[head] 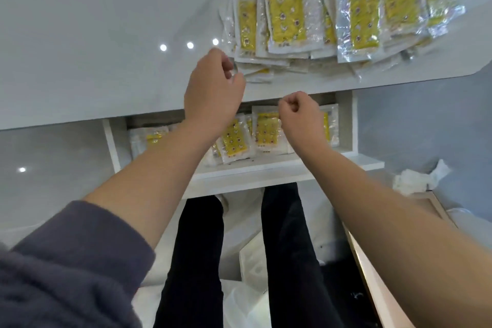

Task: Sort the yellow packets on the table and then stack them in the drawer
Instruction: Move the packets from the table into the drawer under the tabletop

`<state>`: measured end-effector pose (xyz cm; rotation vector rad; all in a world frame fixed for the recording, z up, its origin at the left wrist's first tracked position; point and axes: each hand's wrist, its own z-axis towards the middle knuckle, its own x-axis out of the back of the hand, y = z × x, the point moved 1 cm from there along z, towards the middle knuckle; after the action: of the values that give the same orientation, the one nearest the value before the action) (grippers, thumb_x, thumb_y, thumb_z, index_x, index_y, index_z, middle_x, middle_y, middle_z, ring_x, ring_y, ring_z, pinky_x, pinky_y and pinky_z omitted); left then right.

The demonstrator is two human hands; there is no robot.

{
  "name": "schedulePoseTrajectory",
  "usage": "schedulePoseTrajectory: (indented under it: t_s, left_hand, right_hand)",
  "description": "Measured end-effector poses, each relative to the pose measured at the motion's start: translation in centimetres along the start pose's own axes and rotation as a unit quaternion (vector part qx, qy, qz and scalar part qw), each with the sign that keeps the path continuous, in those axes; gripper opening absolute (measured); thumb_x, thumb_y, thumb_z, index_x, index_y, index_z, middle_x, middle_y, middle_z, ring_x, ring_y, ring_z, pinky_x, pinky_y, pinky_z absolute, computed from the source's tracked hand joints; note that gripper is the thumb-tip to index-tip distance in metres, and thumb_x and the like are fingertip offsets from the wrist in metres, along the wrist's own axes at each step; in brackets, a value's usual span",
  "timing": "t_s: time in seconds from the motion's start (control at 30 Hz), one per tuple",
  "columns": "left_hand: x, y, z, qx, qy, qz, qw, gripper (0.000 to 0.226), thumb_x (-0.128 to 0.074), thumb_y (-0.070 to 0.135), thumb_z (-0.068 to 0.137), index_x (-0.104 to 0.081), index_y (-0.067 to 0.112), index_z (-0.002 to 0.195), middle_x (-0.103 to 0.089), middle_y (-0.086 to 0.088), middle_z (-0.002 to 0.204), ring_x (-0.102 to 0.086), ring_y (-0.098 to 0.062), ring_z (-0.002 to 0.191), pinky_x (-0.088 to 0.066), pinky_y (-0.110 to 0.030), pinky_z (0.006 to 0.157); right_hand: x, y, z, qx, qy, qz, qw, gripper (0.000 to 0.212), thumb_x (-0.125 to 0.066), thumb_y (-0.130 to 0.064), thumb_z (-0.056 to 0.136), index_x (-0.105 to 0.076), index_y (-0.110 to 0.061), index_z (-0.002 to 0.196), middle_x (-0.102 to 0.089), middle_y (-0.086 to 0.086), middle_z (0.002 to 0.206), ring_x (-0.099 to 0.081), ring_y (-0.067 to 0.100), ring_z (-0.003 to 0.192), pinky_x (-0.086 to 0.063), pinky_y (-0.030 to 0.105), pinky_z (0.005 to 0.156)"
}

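Packets in yellow [346, 18] lay in a loose, overlapping heap on the white table [93, 34], toward its right end. Below the table edge we found the drawer [266, 168] pulled open, with more yellow packets [266, 133] lying flat inside it. We noted the left hand [213, 88] raised at the heap's near corner, fingers curled; whether it gripped a packet we could not tell. We recorded the right hand [299, 112] over the drawer, closed into a loose fist, with nothing visibly in it.
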<state>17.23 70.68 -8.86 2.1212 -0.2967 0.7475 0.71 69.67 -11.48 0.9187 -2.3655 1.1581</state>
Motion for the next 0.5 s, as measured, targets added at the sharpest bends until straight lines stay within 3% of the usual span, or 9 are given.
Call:
schedulePoseTrajectory:
  t_s: [0.13, 0.33, 0.5]
  left_hand:
    - [-1.2, 4.2, 3.6, 0.036, 0.079, 0.007, 0.996, 0.047, -0.063, 0.038, 0.086, -0.043, 0.015, 0.123, -0.049, 0.0, 0.12, -0.053, -0.018, 0.105, -0.04, -0.029, 0.077]
    - [-3.1, 7.8, 5.8, 0.206, 0.06, -0.07, 0.974, 0.095, -0.073, 0.045, 0.08, -0.015, 0.006, 0.146, -0.04, -0.009, 0.146, -0.047, -0.023, 0.127, -0.035, -0.024, 0.083]
    - [-3.6, 8.3, 7.1, 0.292, 0.022, -0.143, 0.945, 0.087, -0.082, 0.045, 0.071, -0.042, 0.007, 0.137, -0.052, -0.009, 0.135, -0.054, -0.025, 0.121, -0.048, -0.033, 0.09]
  right_hand:
    - [2.3, -0.7, 1.4, -0.01, -0.045, 0.028, 0.999, 0.015, -0.048, -0.019, 0.093, -0.058, -0.028, 0.085, -0.066, -0.001, 0.087, -0.065, 0.019, 0.083, -0.055, 0.034, 0.07]
    - [5.1, -0.1, 2.6, -0.02, -0.155, 0.001, 0.988, 0.01, -0.05, -0.021, 0.095, -0.06, -0.024, 0.093, -0.066, 0.0, 0.09, -0.064, 0.02, 0.085, -0.057, 0.039, 0.078]
    - [6.1, 0.5, 3.7, -0.025, -0.198, -0.016, 0.98, 0.012, -0.05, -0.018, 0.095, -0.059, -0.025, 0.095, -0.068, 0.0, 0.09, -0.066, 0.021, 0.083, -0.049, 0.029, 0.062]
